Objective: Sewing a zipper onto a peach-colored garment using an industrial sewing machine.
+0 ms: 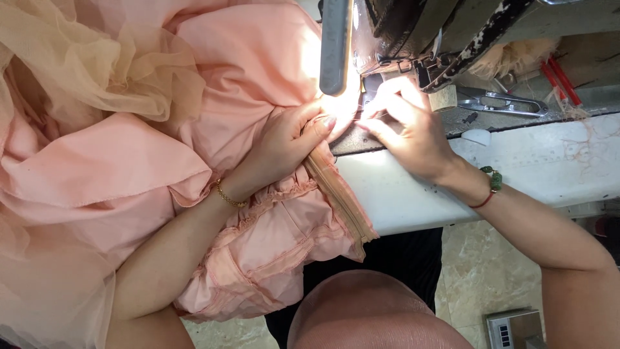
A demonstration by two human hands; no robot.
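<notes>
We observe the left hand (pixel 290 139) at frame centre, pressed flat on the peach fabric (pixel 245 71) with fingers bent and the thumb pinning the cloth edge near the needle area; it grips nothing but holds the cloth down. The right hand (pixel 403 126), just right of centre, has fingertips pinched together on the fabric edge under the sewing machine head (pixel 400 32), closed on that edge. The two hands nearly touch. The fabric fills the left half of the frame and drapes off the white table (pixel 516 168); a zipper strip (pixel 339 194) runs down from the left hand toward lower centre. Beige tulle (pixel 97 64) lies in the upper left. Thread snips (pixel 504 102) rest at upper right.
</notes>
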